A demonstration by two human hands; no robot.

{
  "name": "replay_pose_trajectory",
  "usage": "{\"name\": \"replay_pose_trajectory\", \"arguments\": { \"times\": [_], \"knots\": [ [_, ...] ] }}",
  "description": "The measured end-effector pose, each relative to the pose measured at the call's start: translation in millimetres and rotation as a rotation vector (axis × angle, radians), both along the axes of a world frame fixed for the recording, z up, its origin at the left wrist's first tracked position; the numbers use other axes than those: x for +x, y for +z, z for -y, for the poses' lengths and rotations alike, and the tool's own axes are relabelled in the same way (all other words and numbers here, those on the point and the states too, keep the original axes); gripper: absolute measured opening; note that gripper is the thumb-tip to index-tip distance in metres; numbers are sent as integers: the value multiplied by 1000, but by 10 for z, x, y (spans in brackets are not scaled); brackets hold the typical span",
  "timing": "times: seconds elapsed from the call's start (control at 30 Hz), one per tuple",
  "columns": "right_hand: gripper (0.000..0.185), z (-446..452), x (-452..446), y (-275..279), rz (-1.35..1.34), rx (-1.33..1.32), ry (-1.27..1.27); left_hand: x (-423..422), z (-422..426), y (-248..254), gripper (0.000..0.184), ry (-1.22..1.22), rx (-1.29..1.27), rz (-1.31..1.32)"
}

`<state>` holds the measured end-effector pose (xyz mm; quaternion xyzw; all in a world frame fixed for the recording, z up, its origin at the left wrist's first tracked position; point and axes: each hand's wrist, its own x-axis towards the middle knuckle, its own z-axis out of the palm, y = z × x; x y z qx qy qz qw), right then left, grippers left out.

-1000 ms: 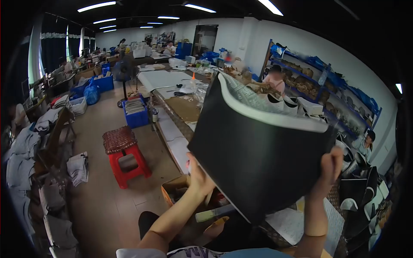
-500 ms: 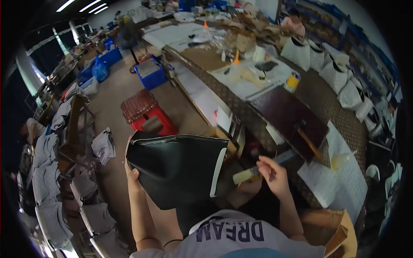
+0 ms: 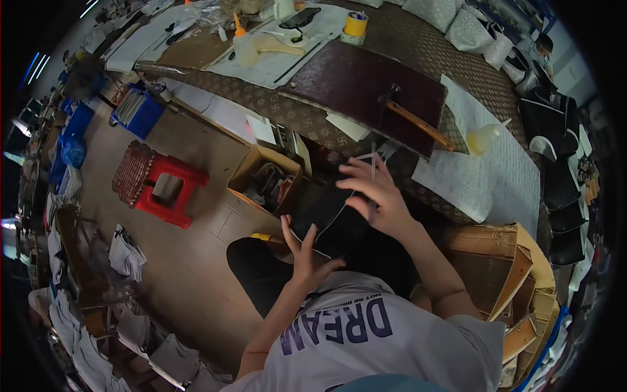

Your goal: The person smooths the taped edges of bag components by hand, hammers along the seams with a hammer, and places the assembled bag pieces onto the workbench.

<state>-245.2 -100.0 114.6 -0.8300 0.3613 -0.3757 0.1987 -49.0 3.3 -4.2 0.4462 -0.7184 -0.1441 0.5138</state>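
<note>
A black leather-like piece (image 3: 336, 222) with a thin pale line along its edge rests over my lap. My left hand (image 3: 304, 258) grips its lower left edge, with the fingers apart and the thumb towards my body. Over its upper right side is my right hand (image 3: 382, 196), fingers spread and thumb held away. A thin pale strip (image 3: 373, 166) shows by the right fingertips; whether they touch it I cannot tell. Just left of the piece, a yellow-handled item (image 3: 264, 237) lies by my knee.
A dark red board (image 3: 372, 88) with a wooden-handled tool (image 3: 421, 124) lies on the patterned table. A squeeze bottle (image 3: 486, 138) stands on white paper at right. On the floor are a red stool (image 3: 173, 189), an open carton (image 3: 241, 179) and a large cardboard box (image 3: 477, 242).
The black piece has come down from in front of me onto my lap. My right hand has moved up and left, and the brush-like tool it held is gone from it. My view has tilted downward.
</note>
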Motion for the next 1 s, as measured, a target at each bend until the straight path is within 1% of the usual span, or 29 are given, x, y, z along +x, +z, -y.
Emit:
{"name": "replay_pose_trajectory", "arguments": {
  "times": [0.03, 0.07, 0.1, 0.13, 0.17, 0.2, 0.23, 0.3, 0.43, 0.53, 0.63, 0.7, 0.73, 0.83, 0.87, 0.93, 0.97, 1.0],
  "knots": [
    [32, 6, 63, -43, -113, -10, 89, 7, -74, -36, 105, 29, 46, 9],
    [33, 36, 85, -135, -153, -16, 160, 30, -132, -66, 99, 60, 92, 22],
    [33, 76, 104, -259, -189, -21, 234, 65, -180, -74, 81, 100, 115, -5],
    [29, 146, 103, -361, -188, -65, 239, 101, -212, -115, 74, 136, 93, -1],
    [28, 223, 78, -441, -141, -58, 271, 131, -219, -150, 68, 173, 67, 3],
    [29, 295, 65, -483, -97, -56, 303, 142, -171, -99, 58, 159, 24, -32],
    [29, 346, 80, -519, -46, -82, 304, 151, -146, -60, 55, 143, 14, -27],
    [29, 401, 123, -568, -62, -73, 300, 162, -128, 14, 47, 111, -6, -22],
    [28, 403, 166, -571, -66, -92, 249, 153, -106, 194, 39, 132, 2, -15],
    [29, 364, 231, -541, -18, -200, 161, 168, -116, 253, 34, 149, 24, -8],
    [27, 390, 313, -563, 41, -156, 150, 172, -121, 285, 28, 193, 98, -5],
    [25, 412, 267, -562, 0, -64, 217, 191, -71, 365, 25, 246, 160, -7],
    [24, 438, 231, -554, -23, -21, 257, 177, -61, 408, 22, 262, 181, -27],
    [22, 438, 130, -478, -31, -16, 283, 146, -45, 411, 22, 279, 219, -161],
    [31, 321, 141, -392, 112, 137, 211, 143, -32, 416, 23, 297, 193, -101],
    [37, 288, 183, -302, 126, 16, -64, 134, -14, 442, 24, 328, 145, 20],
    [37, 293, 257, -252, 351, 63, -111, 126, -2, 449, 23, 339, 165, -4],
    [39, 349, 268, -252, 502, 173, -43, 117, 11, 457, 23, 348, 184, -29]
  ]
}}
